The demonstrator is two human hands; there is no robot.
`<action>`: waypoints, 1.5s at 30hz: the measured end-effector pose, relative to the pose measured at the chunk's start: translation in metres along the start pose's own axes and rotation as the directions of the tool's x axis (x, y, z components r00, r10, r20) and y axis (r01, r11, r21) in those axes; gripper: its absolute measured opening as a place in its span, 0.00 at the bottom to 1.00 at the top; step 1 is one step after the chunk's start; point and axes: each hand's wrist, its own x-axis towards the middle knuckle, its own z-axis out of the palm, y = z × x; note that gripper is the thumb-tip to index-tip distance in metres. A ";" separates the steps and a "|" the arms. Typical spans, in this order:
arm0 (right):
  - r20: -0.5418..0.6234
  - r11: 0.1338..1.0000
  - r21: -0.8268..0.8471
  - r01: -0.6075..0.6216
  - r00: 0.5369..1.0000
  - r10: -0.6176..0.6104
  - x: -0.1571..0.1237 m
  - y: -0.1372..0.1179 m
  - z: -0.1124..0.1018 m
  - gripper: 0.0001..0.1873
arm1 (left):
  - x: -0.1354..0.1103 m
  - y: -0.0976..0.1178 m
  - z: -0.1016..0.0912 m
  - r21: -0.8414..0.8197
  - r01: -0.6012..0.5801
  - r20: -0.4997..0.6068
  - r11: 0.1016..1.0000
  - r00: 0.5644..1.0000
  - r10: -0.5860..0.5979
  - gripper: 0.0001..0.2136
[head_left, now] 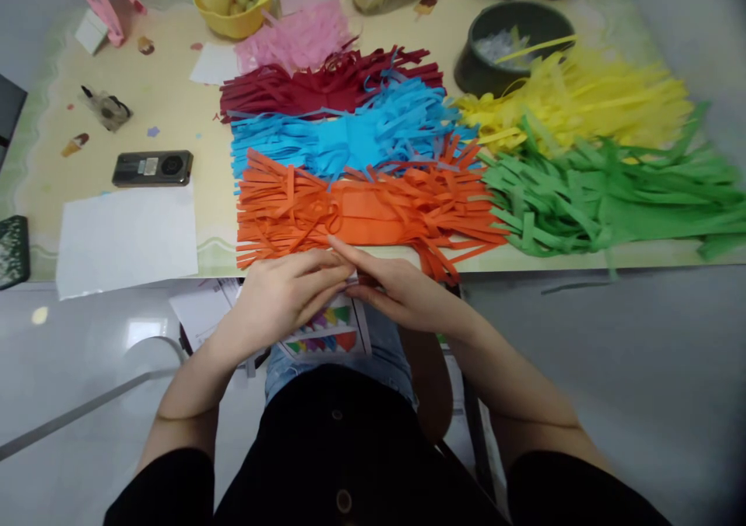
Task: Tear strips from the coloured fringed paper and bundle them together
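My left hand and my right hand meet at the table's front edge, fingers closed and thumbs drawn together. Between them they grip the top of a white card printed with colourful tassels, which hangs over my lap. My fingers cover its upper part. Just beyond my fingertips lies a bundle of orange tissue-paper fringe, its ends cut into strips. Behind it are a blue fringe bundle and a dark red one. Green fringe and yellow fringe spread out on the right.
Pink fringe lies at the back, near a yellow bowl of fruit. A dark green pot stands behind the yellow fringe. On the left are a black handheld device, a white sheet and a small cable bundle.
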 end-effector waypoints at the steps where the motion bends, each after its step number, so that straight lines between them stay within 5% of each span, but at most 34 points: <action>1: -0.004 1.000 0.004 -0.003 1.000 0.003 0.000 0.000 0.000 0.35 | -0.001 0.001 0.002 0.044 -0.015 -0.044 0.999 0.999 0.017 0.11; 7: -0.096 0.999 0.013 0.045 0.994 -0.043 -0.002 0.003 0.002 0.23 | -0.027 -0.007 0.002 0.190 0.063 -0.161 0.980 0.986 -0.032 0.10; 17: -0.349 0.978 0.175 0.116 0.936 -0.049 0.018 0.009 0.028 0.07 | -0.055 -0.027 0.013 -0.336 0.135 -0.316 0.932 0.916 -0.247 0.07; 21: -0.332 0.974 0.185 0.132 0.941 -0.064 0.032 -0.001 0.037 0.09 | -0.071 -0.026 0.007 -0.512 0.188 -0.358 0.838 0.841 -0.407 0.05; 26: -0.233 0.947 0.227 0.226 0.957 -0.172 0.062 -0.018 0.057 0.10 | -0.110 -0.023 -0.026 -0.416 0.190 -0.453 0.889 0.805 -0.384 0.07; 30: -0.011 0.971 0.162 0.176 0.984 -0.177 0.093 -0.021 0.063 0.09 | -0.154 -0.022 -0.061 -0.372 0.321 -0.337 0.871 0.828 -0.448 0.07; 33: -0.014 0.996 0.025 0.086 0.996 -0.085 0.125 -0.015 0.065 0.09 | -0.179 -0.035 -0.071 -0.376 0.409 -0.179 0.832 0.848 -0.498 0.06; 40: 0.122 0.972 -0.180 0.155 0.983 -0.134 0.212 0.005 0.122 0.15 | -0.191 -0.099 -0.045 -0.344 0.511 -0.013 0.788 0.836 -0.548 0.05; 45: 0.179 0.940 -0.240 0.241 0.963 -0.202 0.248 0.026 0.156 0.22 | -0.197 -0.116 -0.034 -0.436 0.500 0.004 0.748 0.832 -0.554 0.04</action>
